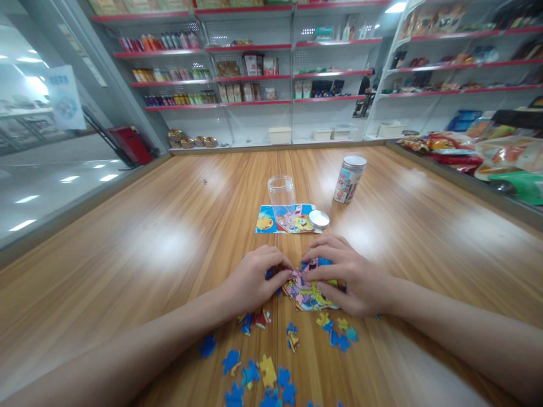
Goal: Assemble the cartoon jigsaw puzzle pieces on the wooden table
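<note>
A partly joined cartoon jigsaw puzzle (311, 295) in pink, yellow and blue lies on the table in front of me. My left hand (259, 277) is at its left edge, thumb and forefinger pinched on a small pink puzzle piece (293, 273) that touches the joined part. Across the puzzle's right side rests my right hand (350, 274), fingers stretched out and apart, covering some of the picture. Loose puzzle pieces, such as a yellow one (267, 371) and a blue one (231, 360), are scattered nearer to me. Some pieces under my left hand are partly hidden.
Beyond my hands lies a cartoon picture sheet (265, 220), with a clear plastic jar (280, 191) and a silver lid (319, 219) on it. A labelled can (350, 180) stands farther right. Stocked shelves (250, 76) line the back, and bagged goods (458, 150) lie off the table's right side.
</note>
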`<move>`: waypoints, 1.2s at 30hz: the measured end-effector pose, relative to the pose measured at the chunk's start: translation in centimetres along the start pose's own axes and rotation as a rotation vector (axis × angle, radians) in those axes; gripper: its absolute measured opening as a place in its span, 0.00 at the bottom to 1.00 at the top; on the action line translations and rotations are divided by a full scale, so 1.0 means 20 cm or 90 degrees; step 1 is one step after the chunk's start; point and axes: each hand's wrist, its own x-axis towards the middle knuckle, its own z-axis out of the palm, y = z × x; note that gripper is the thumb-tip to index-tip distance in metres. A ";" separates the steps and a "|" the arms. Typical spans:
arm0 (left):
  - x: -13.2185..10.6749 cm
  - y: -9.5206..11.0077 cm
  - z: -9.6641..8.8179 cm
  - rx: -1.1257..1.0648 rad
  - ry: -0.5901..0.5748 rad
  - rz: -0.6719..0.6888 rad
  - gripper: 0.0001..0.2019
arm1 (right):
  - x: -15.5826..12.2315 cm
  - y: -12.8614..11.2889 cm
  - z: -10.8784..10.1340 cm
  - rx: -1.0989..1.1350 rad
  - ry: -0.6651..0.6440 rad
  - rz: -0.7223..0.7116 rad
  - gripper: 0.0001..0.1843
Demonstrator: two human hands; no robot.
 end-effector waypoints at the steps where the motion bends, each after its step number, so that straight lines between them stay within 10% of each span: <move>1: 0.00 0.00 0.00 -0.005 0.003 0.008 0.05 | 0.00 0.00 0.00 0.000 -0.002 0.001 0.13; 23: -0.01 -0.03 -0.08 0.029 0.048 0.197 0.21 | 0.00 -0.01 -0.01 -0.009 -0.013 0.007 0.14; 31: -0.01 -0.08 -0.07 0.146 -0.074 0.339 0.28 | 0.00 -0.01 -0.01 -0.004 -0.023 0.019 0.14; 36: -0.02 -0.04 -0.08 0.137 0.017 0.330 0.28 | 0.00 -0.01 -0.01 -0.008 -0.027 0.017 0.14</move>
